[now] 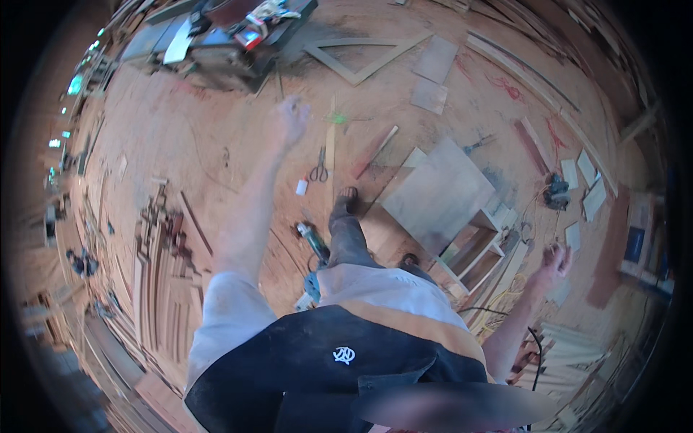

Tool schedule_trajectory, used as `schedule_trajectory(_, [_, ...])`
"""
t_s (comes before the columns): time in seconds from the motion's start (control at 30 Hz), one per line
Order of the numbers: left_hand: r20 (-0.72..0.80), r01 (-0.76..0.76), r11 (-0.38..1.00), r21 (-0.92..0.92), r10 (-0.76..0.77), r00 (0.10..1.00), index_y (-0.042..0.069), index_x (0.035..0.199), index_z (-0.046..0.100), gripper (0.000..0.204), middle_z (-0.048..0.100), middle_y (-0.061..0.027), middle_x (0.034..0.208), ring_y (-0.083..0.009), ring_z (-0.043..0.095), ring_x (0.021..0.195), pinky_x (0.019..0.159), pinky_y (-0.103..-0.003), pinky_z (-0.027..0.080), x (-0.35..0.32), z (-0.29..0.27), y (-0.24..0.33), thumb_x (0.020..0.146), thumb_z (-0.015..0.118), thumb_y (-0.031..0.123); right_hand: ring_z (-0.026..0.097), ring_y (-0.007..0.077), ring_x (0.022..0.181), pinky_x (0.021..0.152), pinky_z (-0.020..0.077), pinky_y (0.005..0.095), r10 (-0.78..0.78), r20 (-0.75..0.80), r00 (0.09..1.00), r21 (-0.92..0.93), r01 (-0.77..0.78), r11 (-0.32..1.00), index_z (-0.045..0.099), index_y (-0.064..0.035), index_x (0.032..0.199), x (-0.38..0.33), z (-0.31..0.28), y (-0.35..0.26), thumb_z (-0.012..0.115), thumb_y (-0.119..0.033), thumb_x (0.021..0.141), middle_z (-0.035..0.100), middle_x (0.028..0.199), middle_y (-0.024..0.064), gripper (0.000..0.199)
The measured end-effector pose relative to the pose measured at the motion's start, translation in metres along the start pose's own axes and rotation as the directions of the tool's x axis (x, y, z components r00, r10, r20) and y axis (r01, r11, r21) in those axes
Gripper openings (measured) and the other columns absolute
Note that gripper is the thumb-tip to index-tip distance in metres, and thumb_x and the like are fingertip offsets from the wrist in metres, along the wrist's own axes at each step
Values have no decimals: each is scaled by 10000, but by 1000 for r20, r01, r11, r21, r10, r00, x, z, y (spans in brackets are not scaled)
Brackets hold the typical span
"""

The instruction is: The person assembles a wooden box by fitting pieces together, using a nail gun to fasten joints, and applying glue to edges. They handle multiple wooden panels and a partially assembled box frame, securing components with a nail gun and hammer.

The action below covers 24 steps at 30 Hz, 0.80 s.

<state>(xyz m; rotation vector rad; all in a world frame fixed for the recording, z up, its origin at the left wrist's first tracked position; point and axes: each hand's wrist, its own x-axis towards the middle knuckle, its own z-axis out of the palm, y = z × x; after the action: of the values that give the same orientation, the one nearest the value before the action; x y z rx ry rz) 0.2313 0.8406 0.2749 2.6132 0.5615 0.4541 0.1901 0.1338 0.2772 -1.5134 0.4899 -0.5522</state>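
Note:
My left arm stretches forward over the floor, and my left hand (291,121) is blurred by motion; no object shows in it. Out to the right side, my right hand (554,264) has loosely bent fingers, partly apart, with nothing visible between them. Below my left hand, scissors (318,170) and a small white bottle (302,187) with a red cap lie on the ground. Left of my right hand stands a wooden cabinet (471,249) with open compartments, next to a large flat panel (438,189). A green power tool (312,239) rests beside my left leg.
A cluttered machine table (238,61) stands at the far left. Near it lies a triangular wooden frame (359,75). Wood strips (155,289) are stacked at left. A dark power tool (556,191) and loose boards (593,198) lie at right, with cables on the floor.

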Motion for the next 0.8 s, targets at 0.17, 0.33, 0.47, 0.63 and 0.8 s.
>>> schedule_trajectory(0.17, [141,-308,895,322,277,951,125,1204,742,372,762,-193,1107,-396,726,1062,892,-520,567,264,12,-61,989,645,413,698,247,995,949,570,368,55,-433,900,-125,-121,985,462,-45,1541,-37,-67,-10,656,-166,1056,683,1257,141,536])
schedule_trajectory(0.33, [309,-489,657,574,379,872,183,1479,614,588,723,-255,1220,-451,677,1154,1002,-568,504,426,56,-115,939,631,415,696,243,952,850,571,344,-164,-806,569,-342,-221,913,587,-11,1391,-223,-251,-171,659,-153,1033,706,1169,141,392])
schedule_trajectory(0.47, [440,-519,607,602,291,850,240,1549,533,645,730,-276,1190,-476,700,1103,938,-597,526,503,95,-150,906,563,257,668,208,804,677,540,368,-332,-932,147,-360,-498,789,722,-49,1086,-466,-314,-345,600,-166,1039,708,920,99,175])
schedule_trajectory(0.63, [461,-550,705,448,344,818,189,1378,699,478,745,-241,1191,-466,703,1109,901,-576,560,560,123,-181,929,547,248,610,198,649,577,509,374,-342,-919,-194,-132,-666,734,727,-78,970,-659,-223,-346,633,-157,974,636,788,42,123])
schedule_trajectory(0.8, [161,-101,714,692,-16,987,147,1286,757,589,722,-205,1309,-466,681,1181,1021,-552,526,640,76,-188,927,587,582,616,130,677,537,438,292,48,-991,-129,122,-661,740,685,-86,1240,-644,-160,-182,637,-98,969,593,780,18,276])
